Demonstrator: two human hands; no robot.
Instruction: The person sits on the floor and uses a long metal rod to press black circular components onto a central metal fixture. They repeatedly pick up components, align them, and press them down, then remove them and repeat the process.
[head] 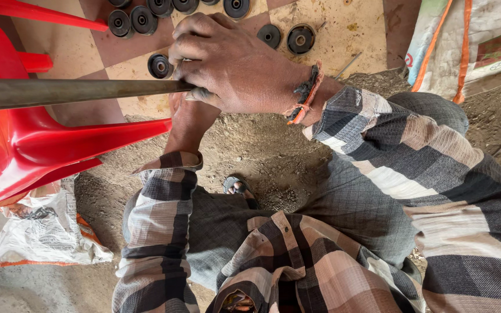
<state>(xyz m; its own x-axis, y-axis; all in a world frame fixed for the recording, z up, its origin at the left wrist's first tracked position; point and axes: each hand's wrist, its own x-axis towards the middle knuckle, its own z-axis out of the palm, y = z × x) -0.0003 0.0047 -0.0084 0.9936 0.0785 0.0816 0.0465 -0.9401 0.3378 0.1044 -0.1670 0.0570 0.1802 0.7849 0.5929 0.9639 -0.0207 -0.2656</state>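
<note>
Two hands meet at the metal rod's [71, 91] near end: my right hand [233, 64] has its grip clamped there, steadying it level; the left hand [188, 119] sits beneath, its grip hidden, above black wheels [159, 65] on the floor.

The left hand [188, 119] is almost wholly hidden beneath the right hand [233, 66], so its grip cannot be told. The metal rod [76, 93] runs off the left edge, its near end buried in the right hand. The red plastic chair [24, 145] beside the rod is cut off
</note>
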